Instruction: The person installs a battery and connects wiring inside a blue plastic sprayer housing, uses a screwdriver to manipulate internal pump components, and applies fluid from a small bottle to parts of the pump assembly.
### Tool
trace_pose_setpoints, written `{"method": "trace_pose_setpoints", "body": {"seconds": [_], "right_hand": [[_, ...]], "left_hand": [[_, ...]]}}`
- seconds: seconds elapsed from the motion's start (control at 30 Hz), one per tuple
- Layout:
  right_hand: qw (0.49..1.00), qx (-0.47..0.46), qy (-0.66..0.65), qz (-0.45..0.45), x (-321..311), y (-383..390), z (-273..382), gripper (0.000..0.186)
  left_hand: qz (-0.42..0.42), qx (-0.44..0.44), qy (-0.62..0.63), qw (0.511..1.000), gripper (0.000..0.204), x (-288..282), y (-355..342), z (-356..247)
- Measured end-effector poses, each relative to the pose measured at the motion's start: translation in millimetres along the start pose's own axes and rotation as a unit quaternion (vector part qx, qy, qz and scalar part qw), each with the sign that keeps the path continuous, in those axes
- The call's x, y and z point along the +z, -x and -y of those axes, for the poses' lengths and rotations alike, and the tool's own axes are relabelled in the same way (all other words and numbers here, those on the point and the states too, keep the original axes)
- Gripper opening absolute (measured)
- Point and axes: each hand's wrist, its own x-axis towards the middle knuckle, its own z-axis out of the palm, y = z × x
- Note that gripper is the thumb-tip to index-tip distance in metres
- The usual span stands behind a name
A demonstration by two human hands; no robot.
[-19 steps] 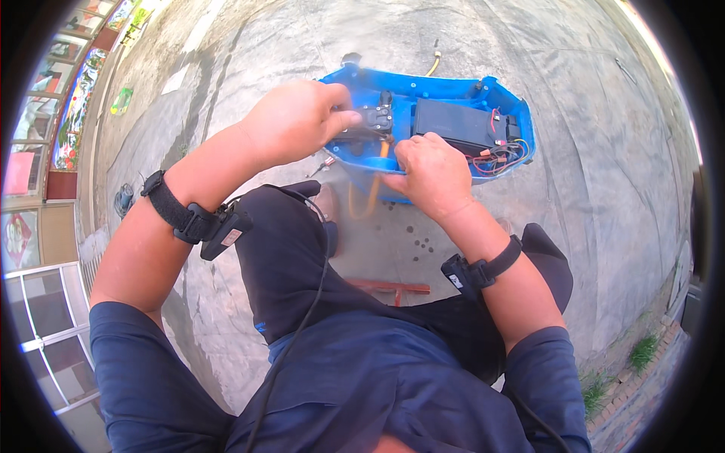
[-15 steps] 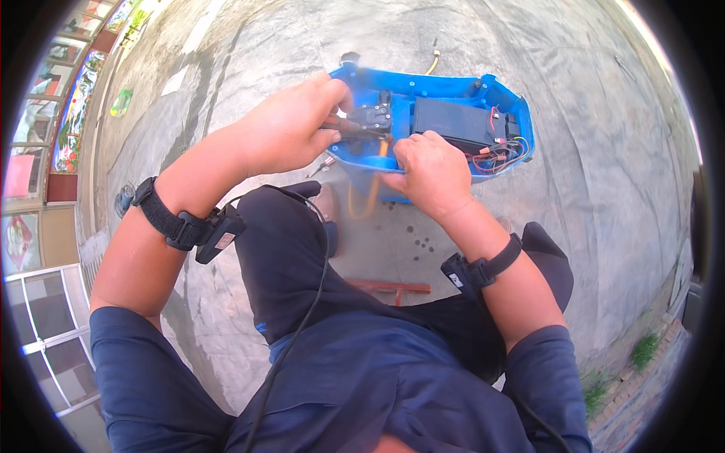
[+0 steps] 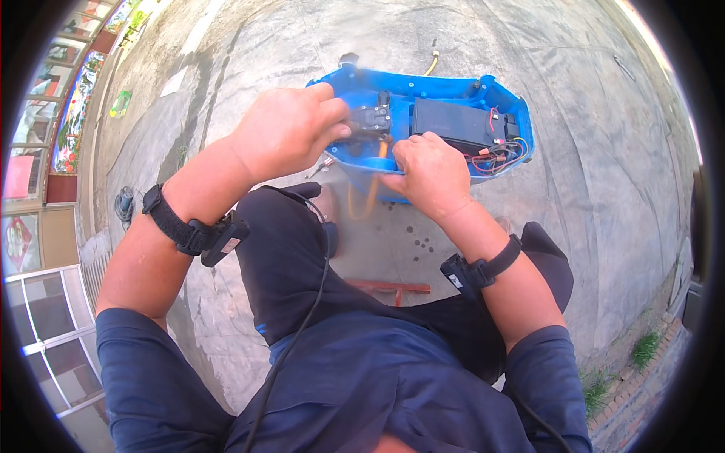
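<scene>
A blue plastic housing (image 3: 445,81), open on top, lies across in front of my knees. My right hand (image 3: 434,175) grips its near wall, fingers curled over the rim and thumb outside. Inside sit a black pump-like unit (image 3: 371,118) at left and a black box-shaped battery (image 3: 451,124) at right. Over the left end, my left hand (image 3: 291,132) is closed around a reddish-handled hand tool, now almost wholly hidden by the fingers. A yellowish hose (image 3: 371,198) loops down below the near wall, beside my right thumb.
Thin red and yellow wires (image 3: 495,157) bunch at the battery's right end. Beyond the far wall a short yellow hose (image 3: 433,63) sticks out. A reddish metal bar (image 3: 393,287) lies between my legs on the concrete floor (image 3: 589,136). A black cable (image 3: 321,279) runs over my thigh.
My left hand has shifted slightly left and turned, and the tool's reddish handle and shaft no longer show over the pump-like unit. My right hand stays put on the housing.
</scene>
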Motion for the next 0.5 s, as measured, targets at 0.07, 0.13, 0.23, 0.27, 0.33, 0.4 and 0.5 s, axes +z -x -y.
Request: {"method": "trace_pose_setpoints", "body": {"seconds": [0.07, 0.13, 0.23, 0.27, 0.33, 0.4, 0.5], "right_hand": [[1.0, 0.0, 0.0, 0.001, -0.7, 0.2, 0.3, 0.025], [1.0, 0.0, -0.001, 0.001, -1.0, -0.3, 0.6, 0.025], [1.0, 0.0, -0.004, 0.004, -0.7, -0.5, 0.6, 0.025], [1.0, 0.004, -0.004, 0.005, -0.9, -0.5, 1.0, 0.026], [1.0, 0.007, -0.003, 0.007, -1.7, -0.7, 1.3, 0.026], [1.0, 0.006, 0.001, 0.008, -2.4, -0.6, 1.0, 0.027], [1.0, 0.001, 0.005, 0.008, -2.6, -1.0, 0.5, 0.027]], "left_hand": [[-0.007, -0.005, 0.002, 1.0, 0.014, 2.0, -0.9, -2.1], [-0.014, -0.011, 0.003, 1.0, 0.014, 3.7, -0.7, -1.9], [0.025, -0.092, 0.029, 0.995, 0.016, 5.6, -0.9, -2.4], [0.026, -0.107, 0.045, 0.993, 0.016, 4.6, -1.4, -4.8], [0.027, -0.123, 0.061, 0.99, 0.016, 4.5, -0.2, -6.1], [0.011, -0.076, 0.081, 0.994, 0.016, 5.5, 1.9, -5.9], [0.06, 0.007, -0.076, 0.995, 0.015, -1.7, 0.4, -10.0]]}}
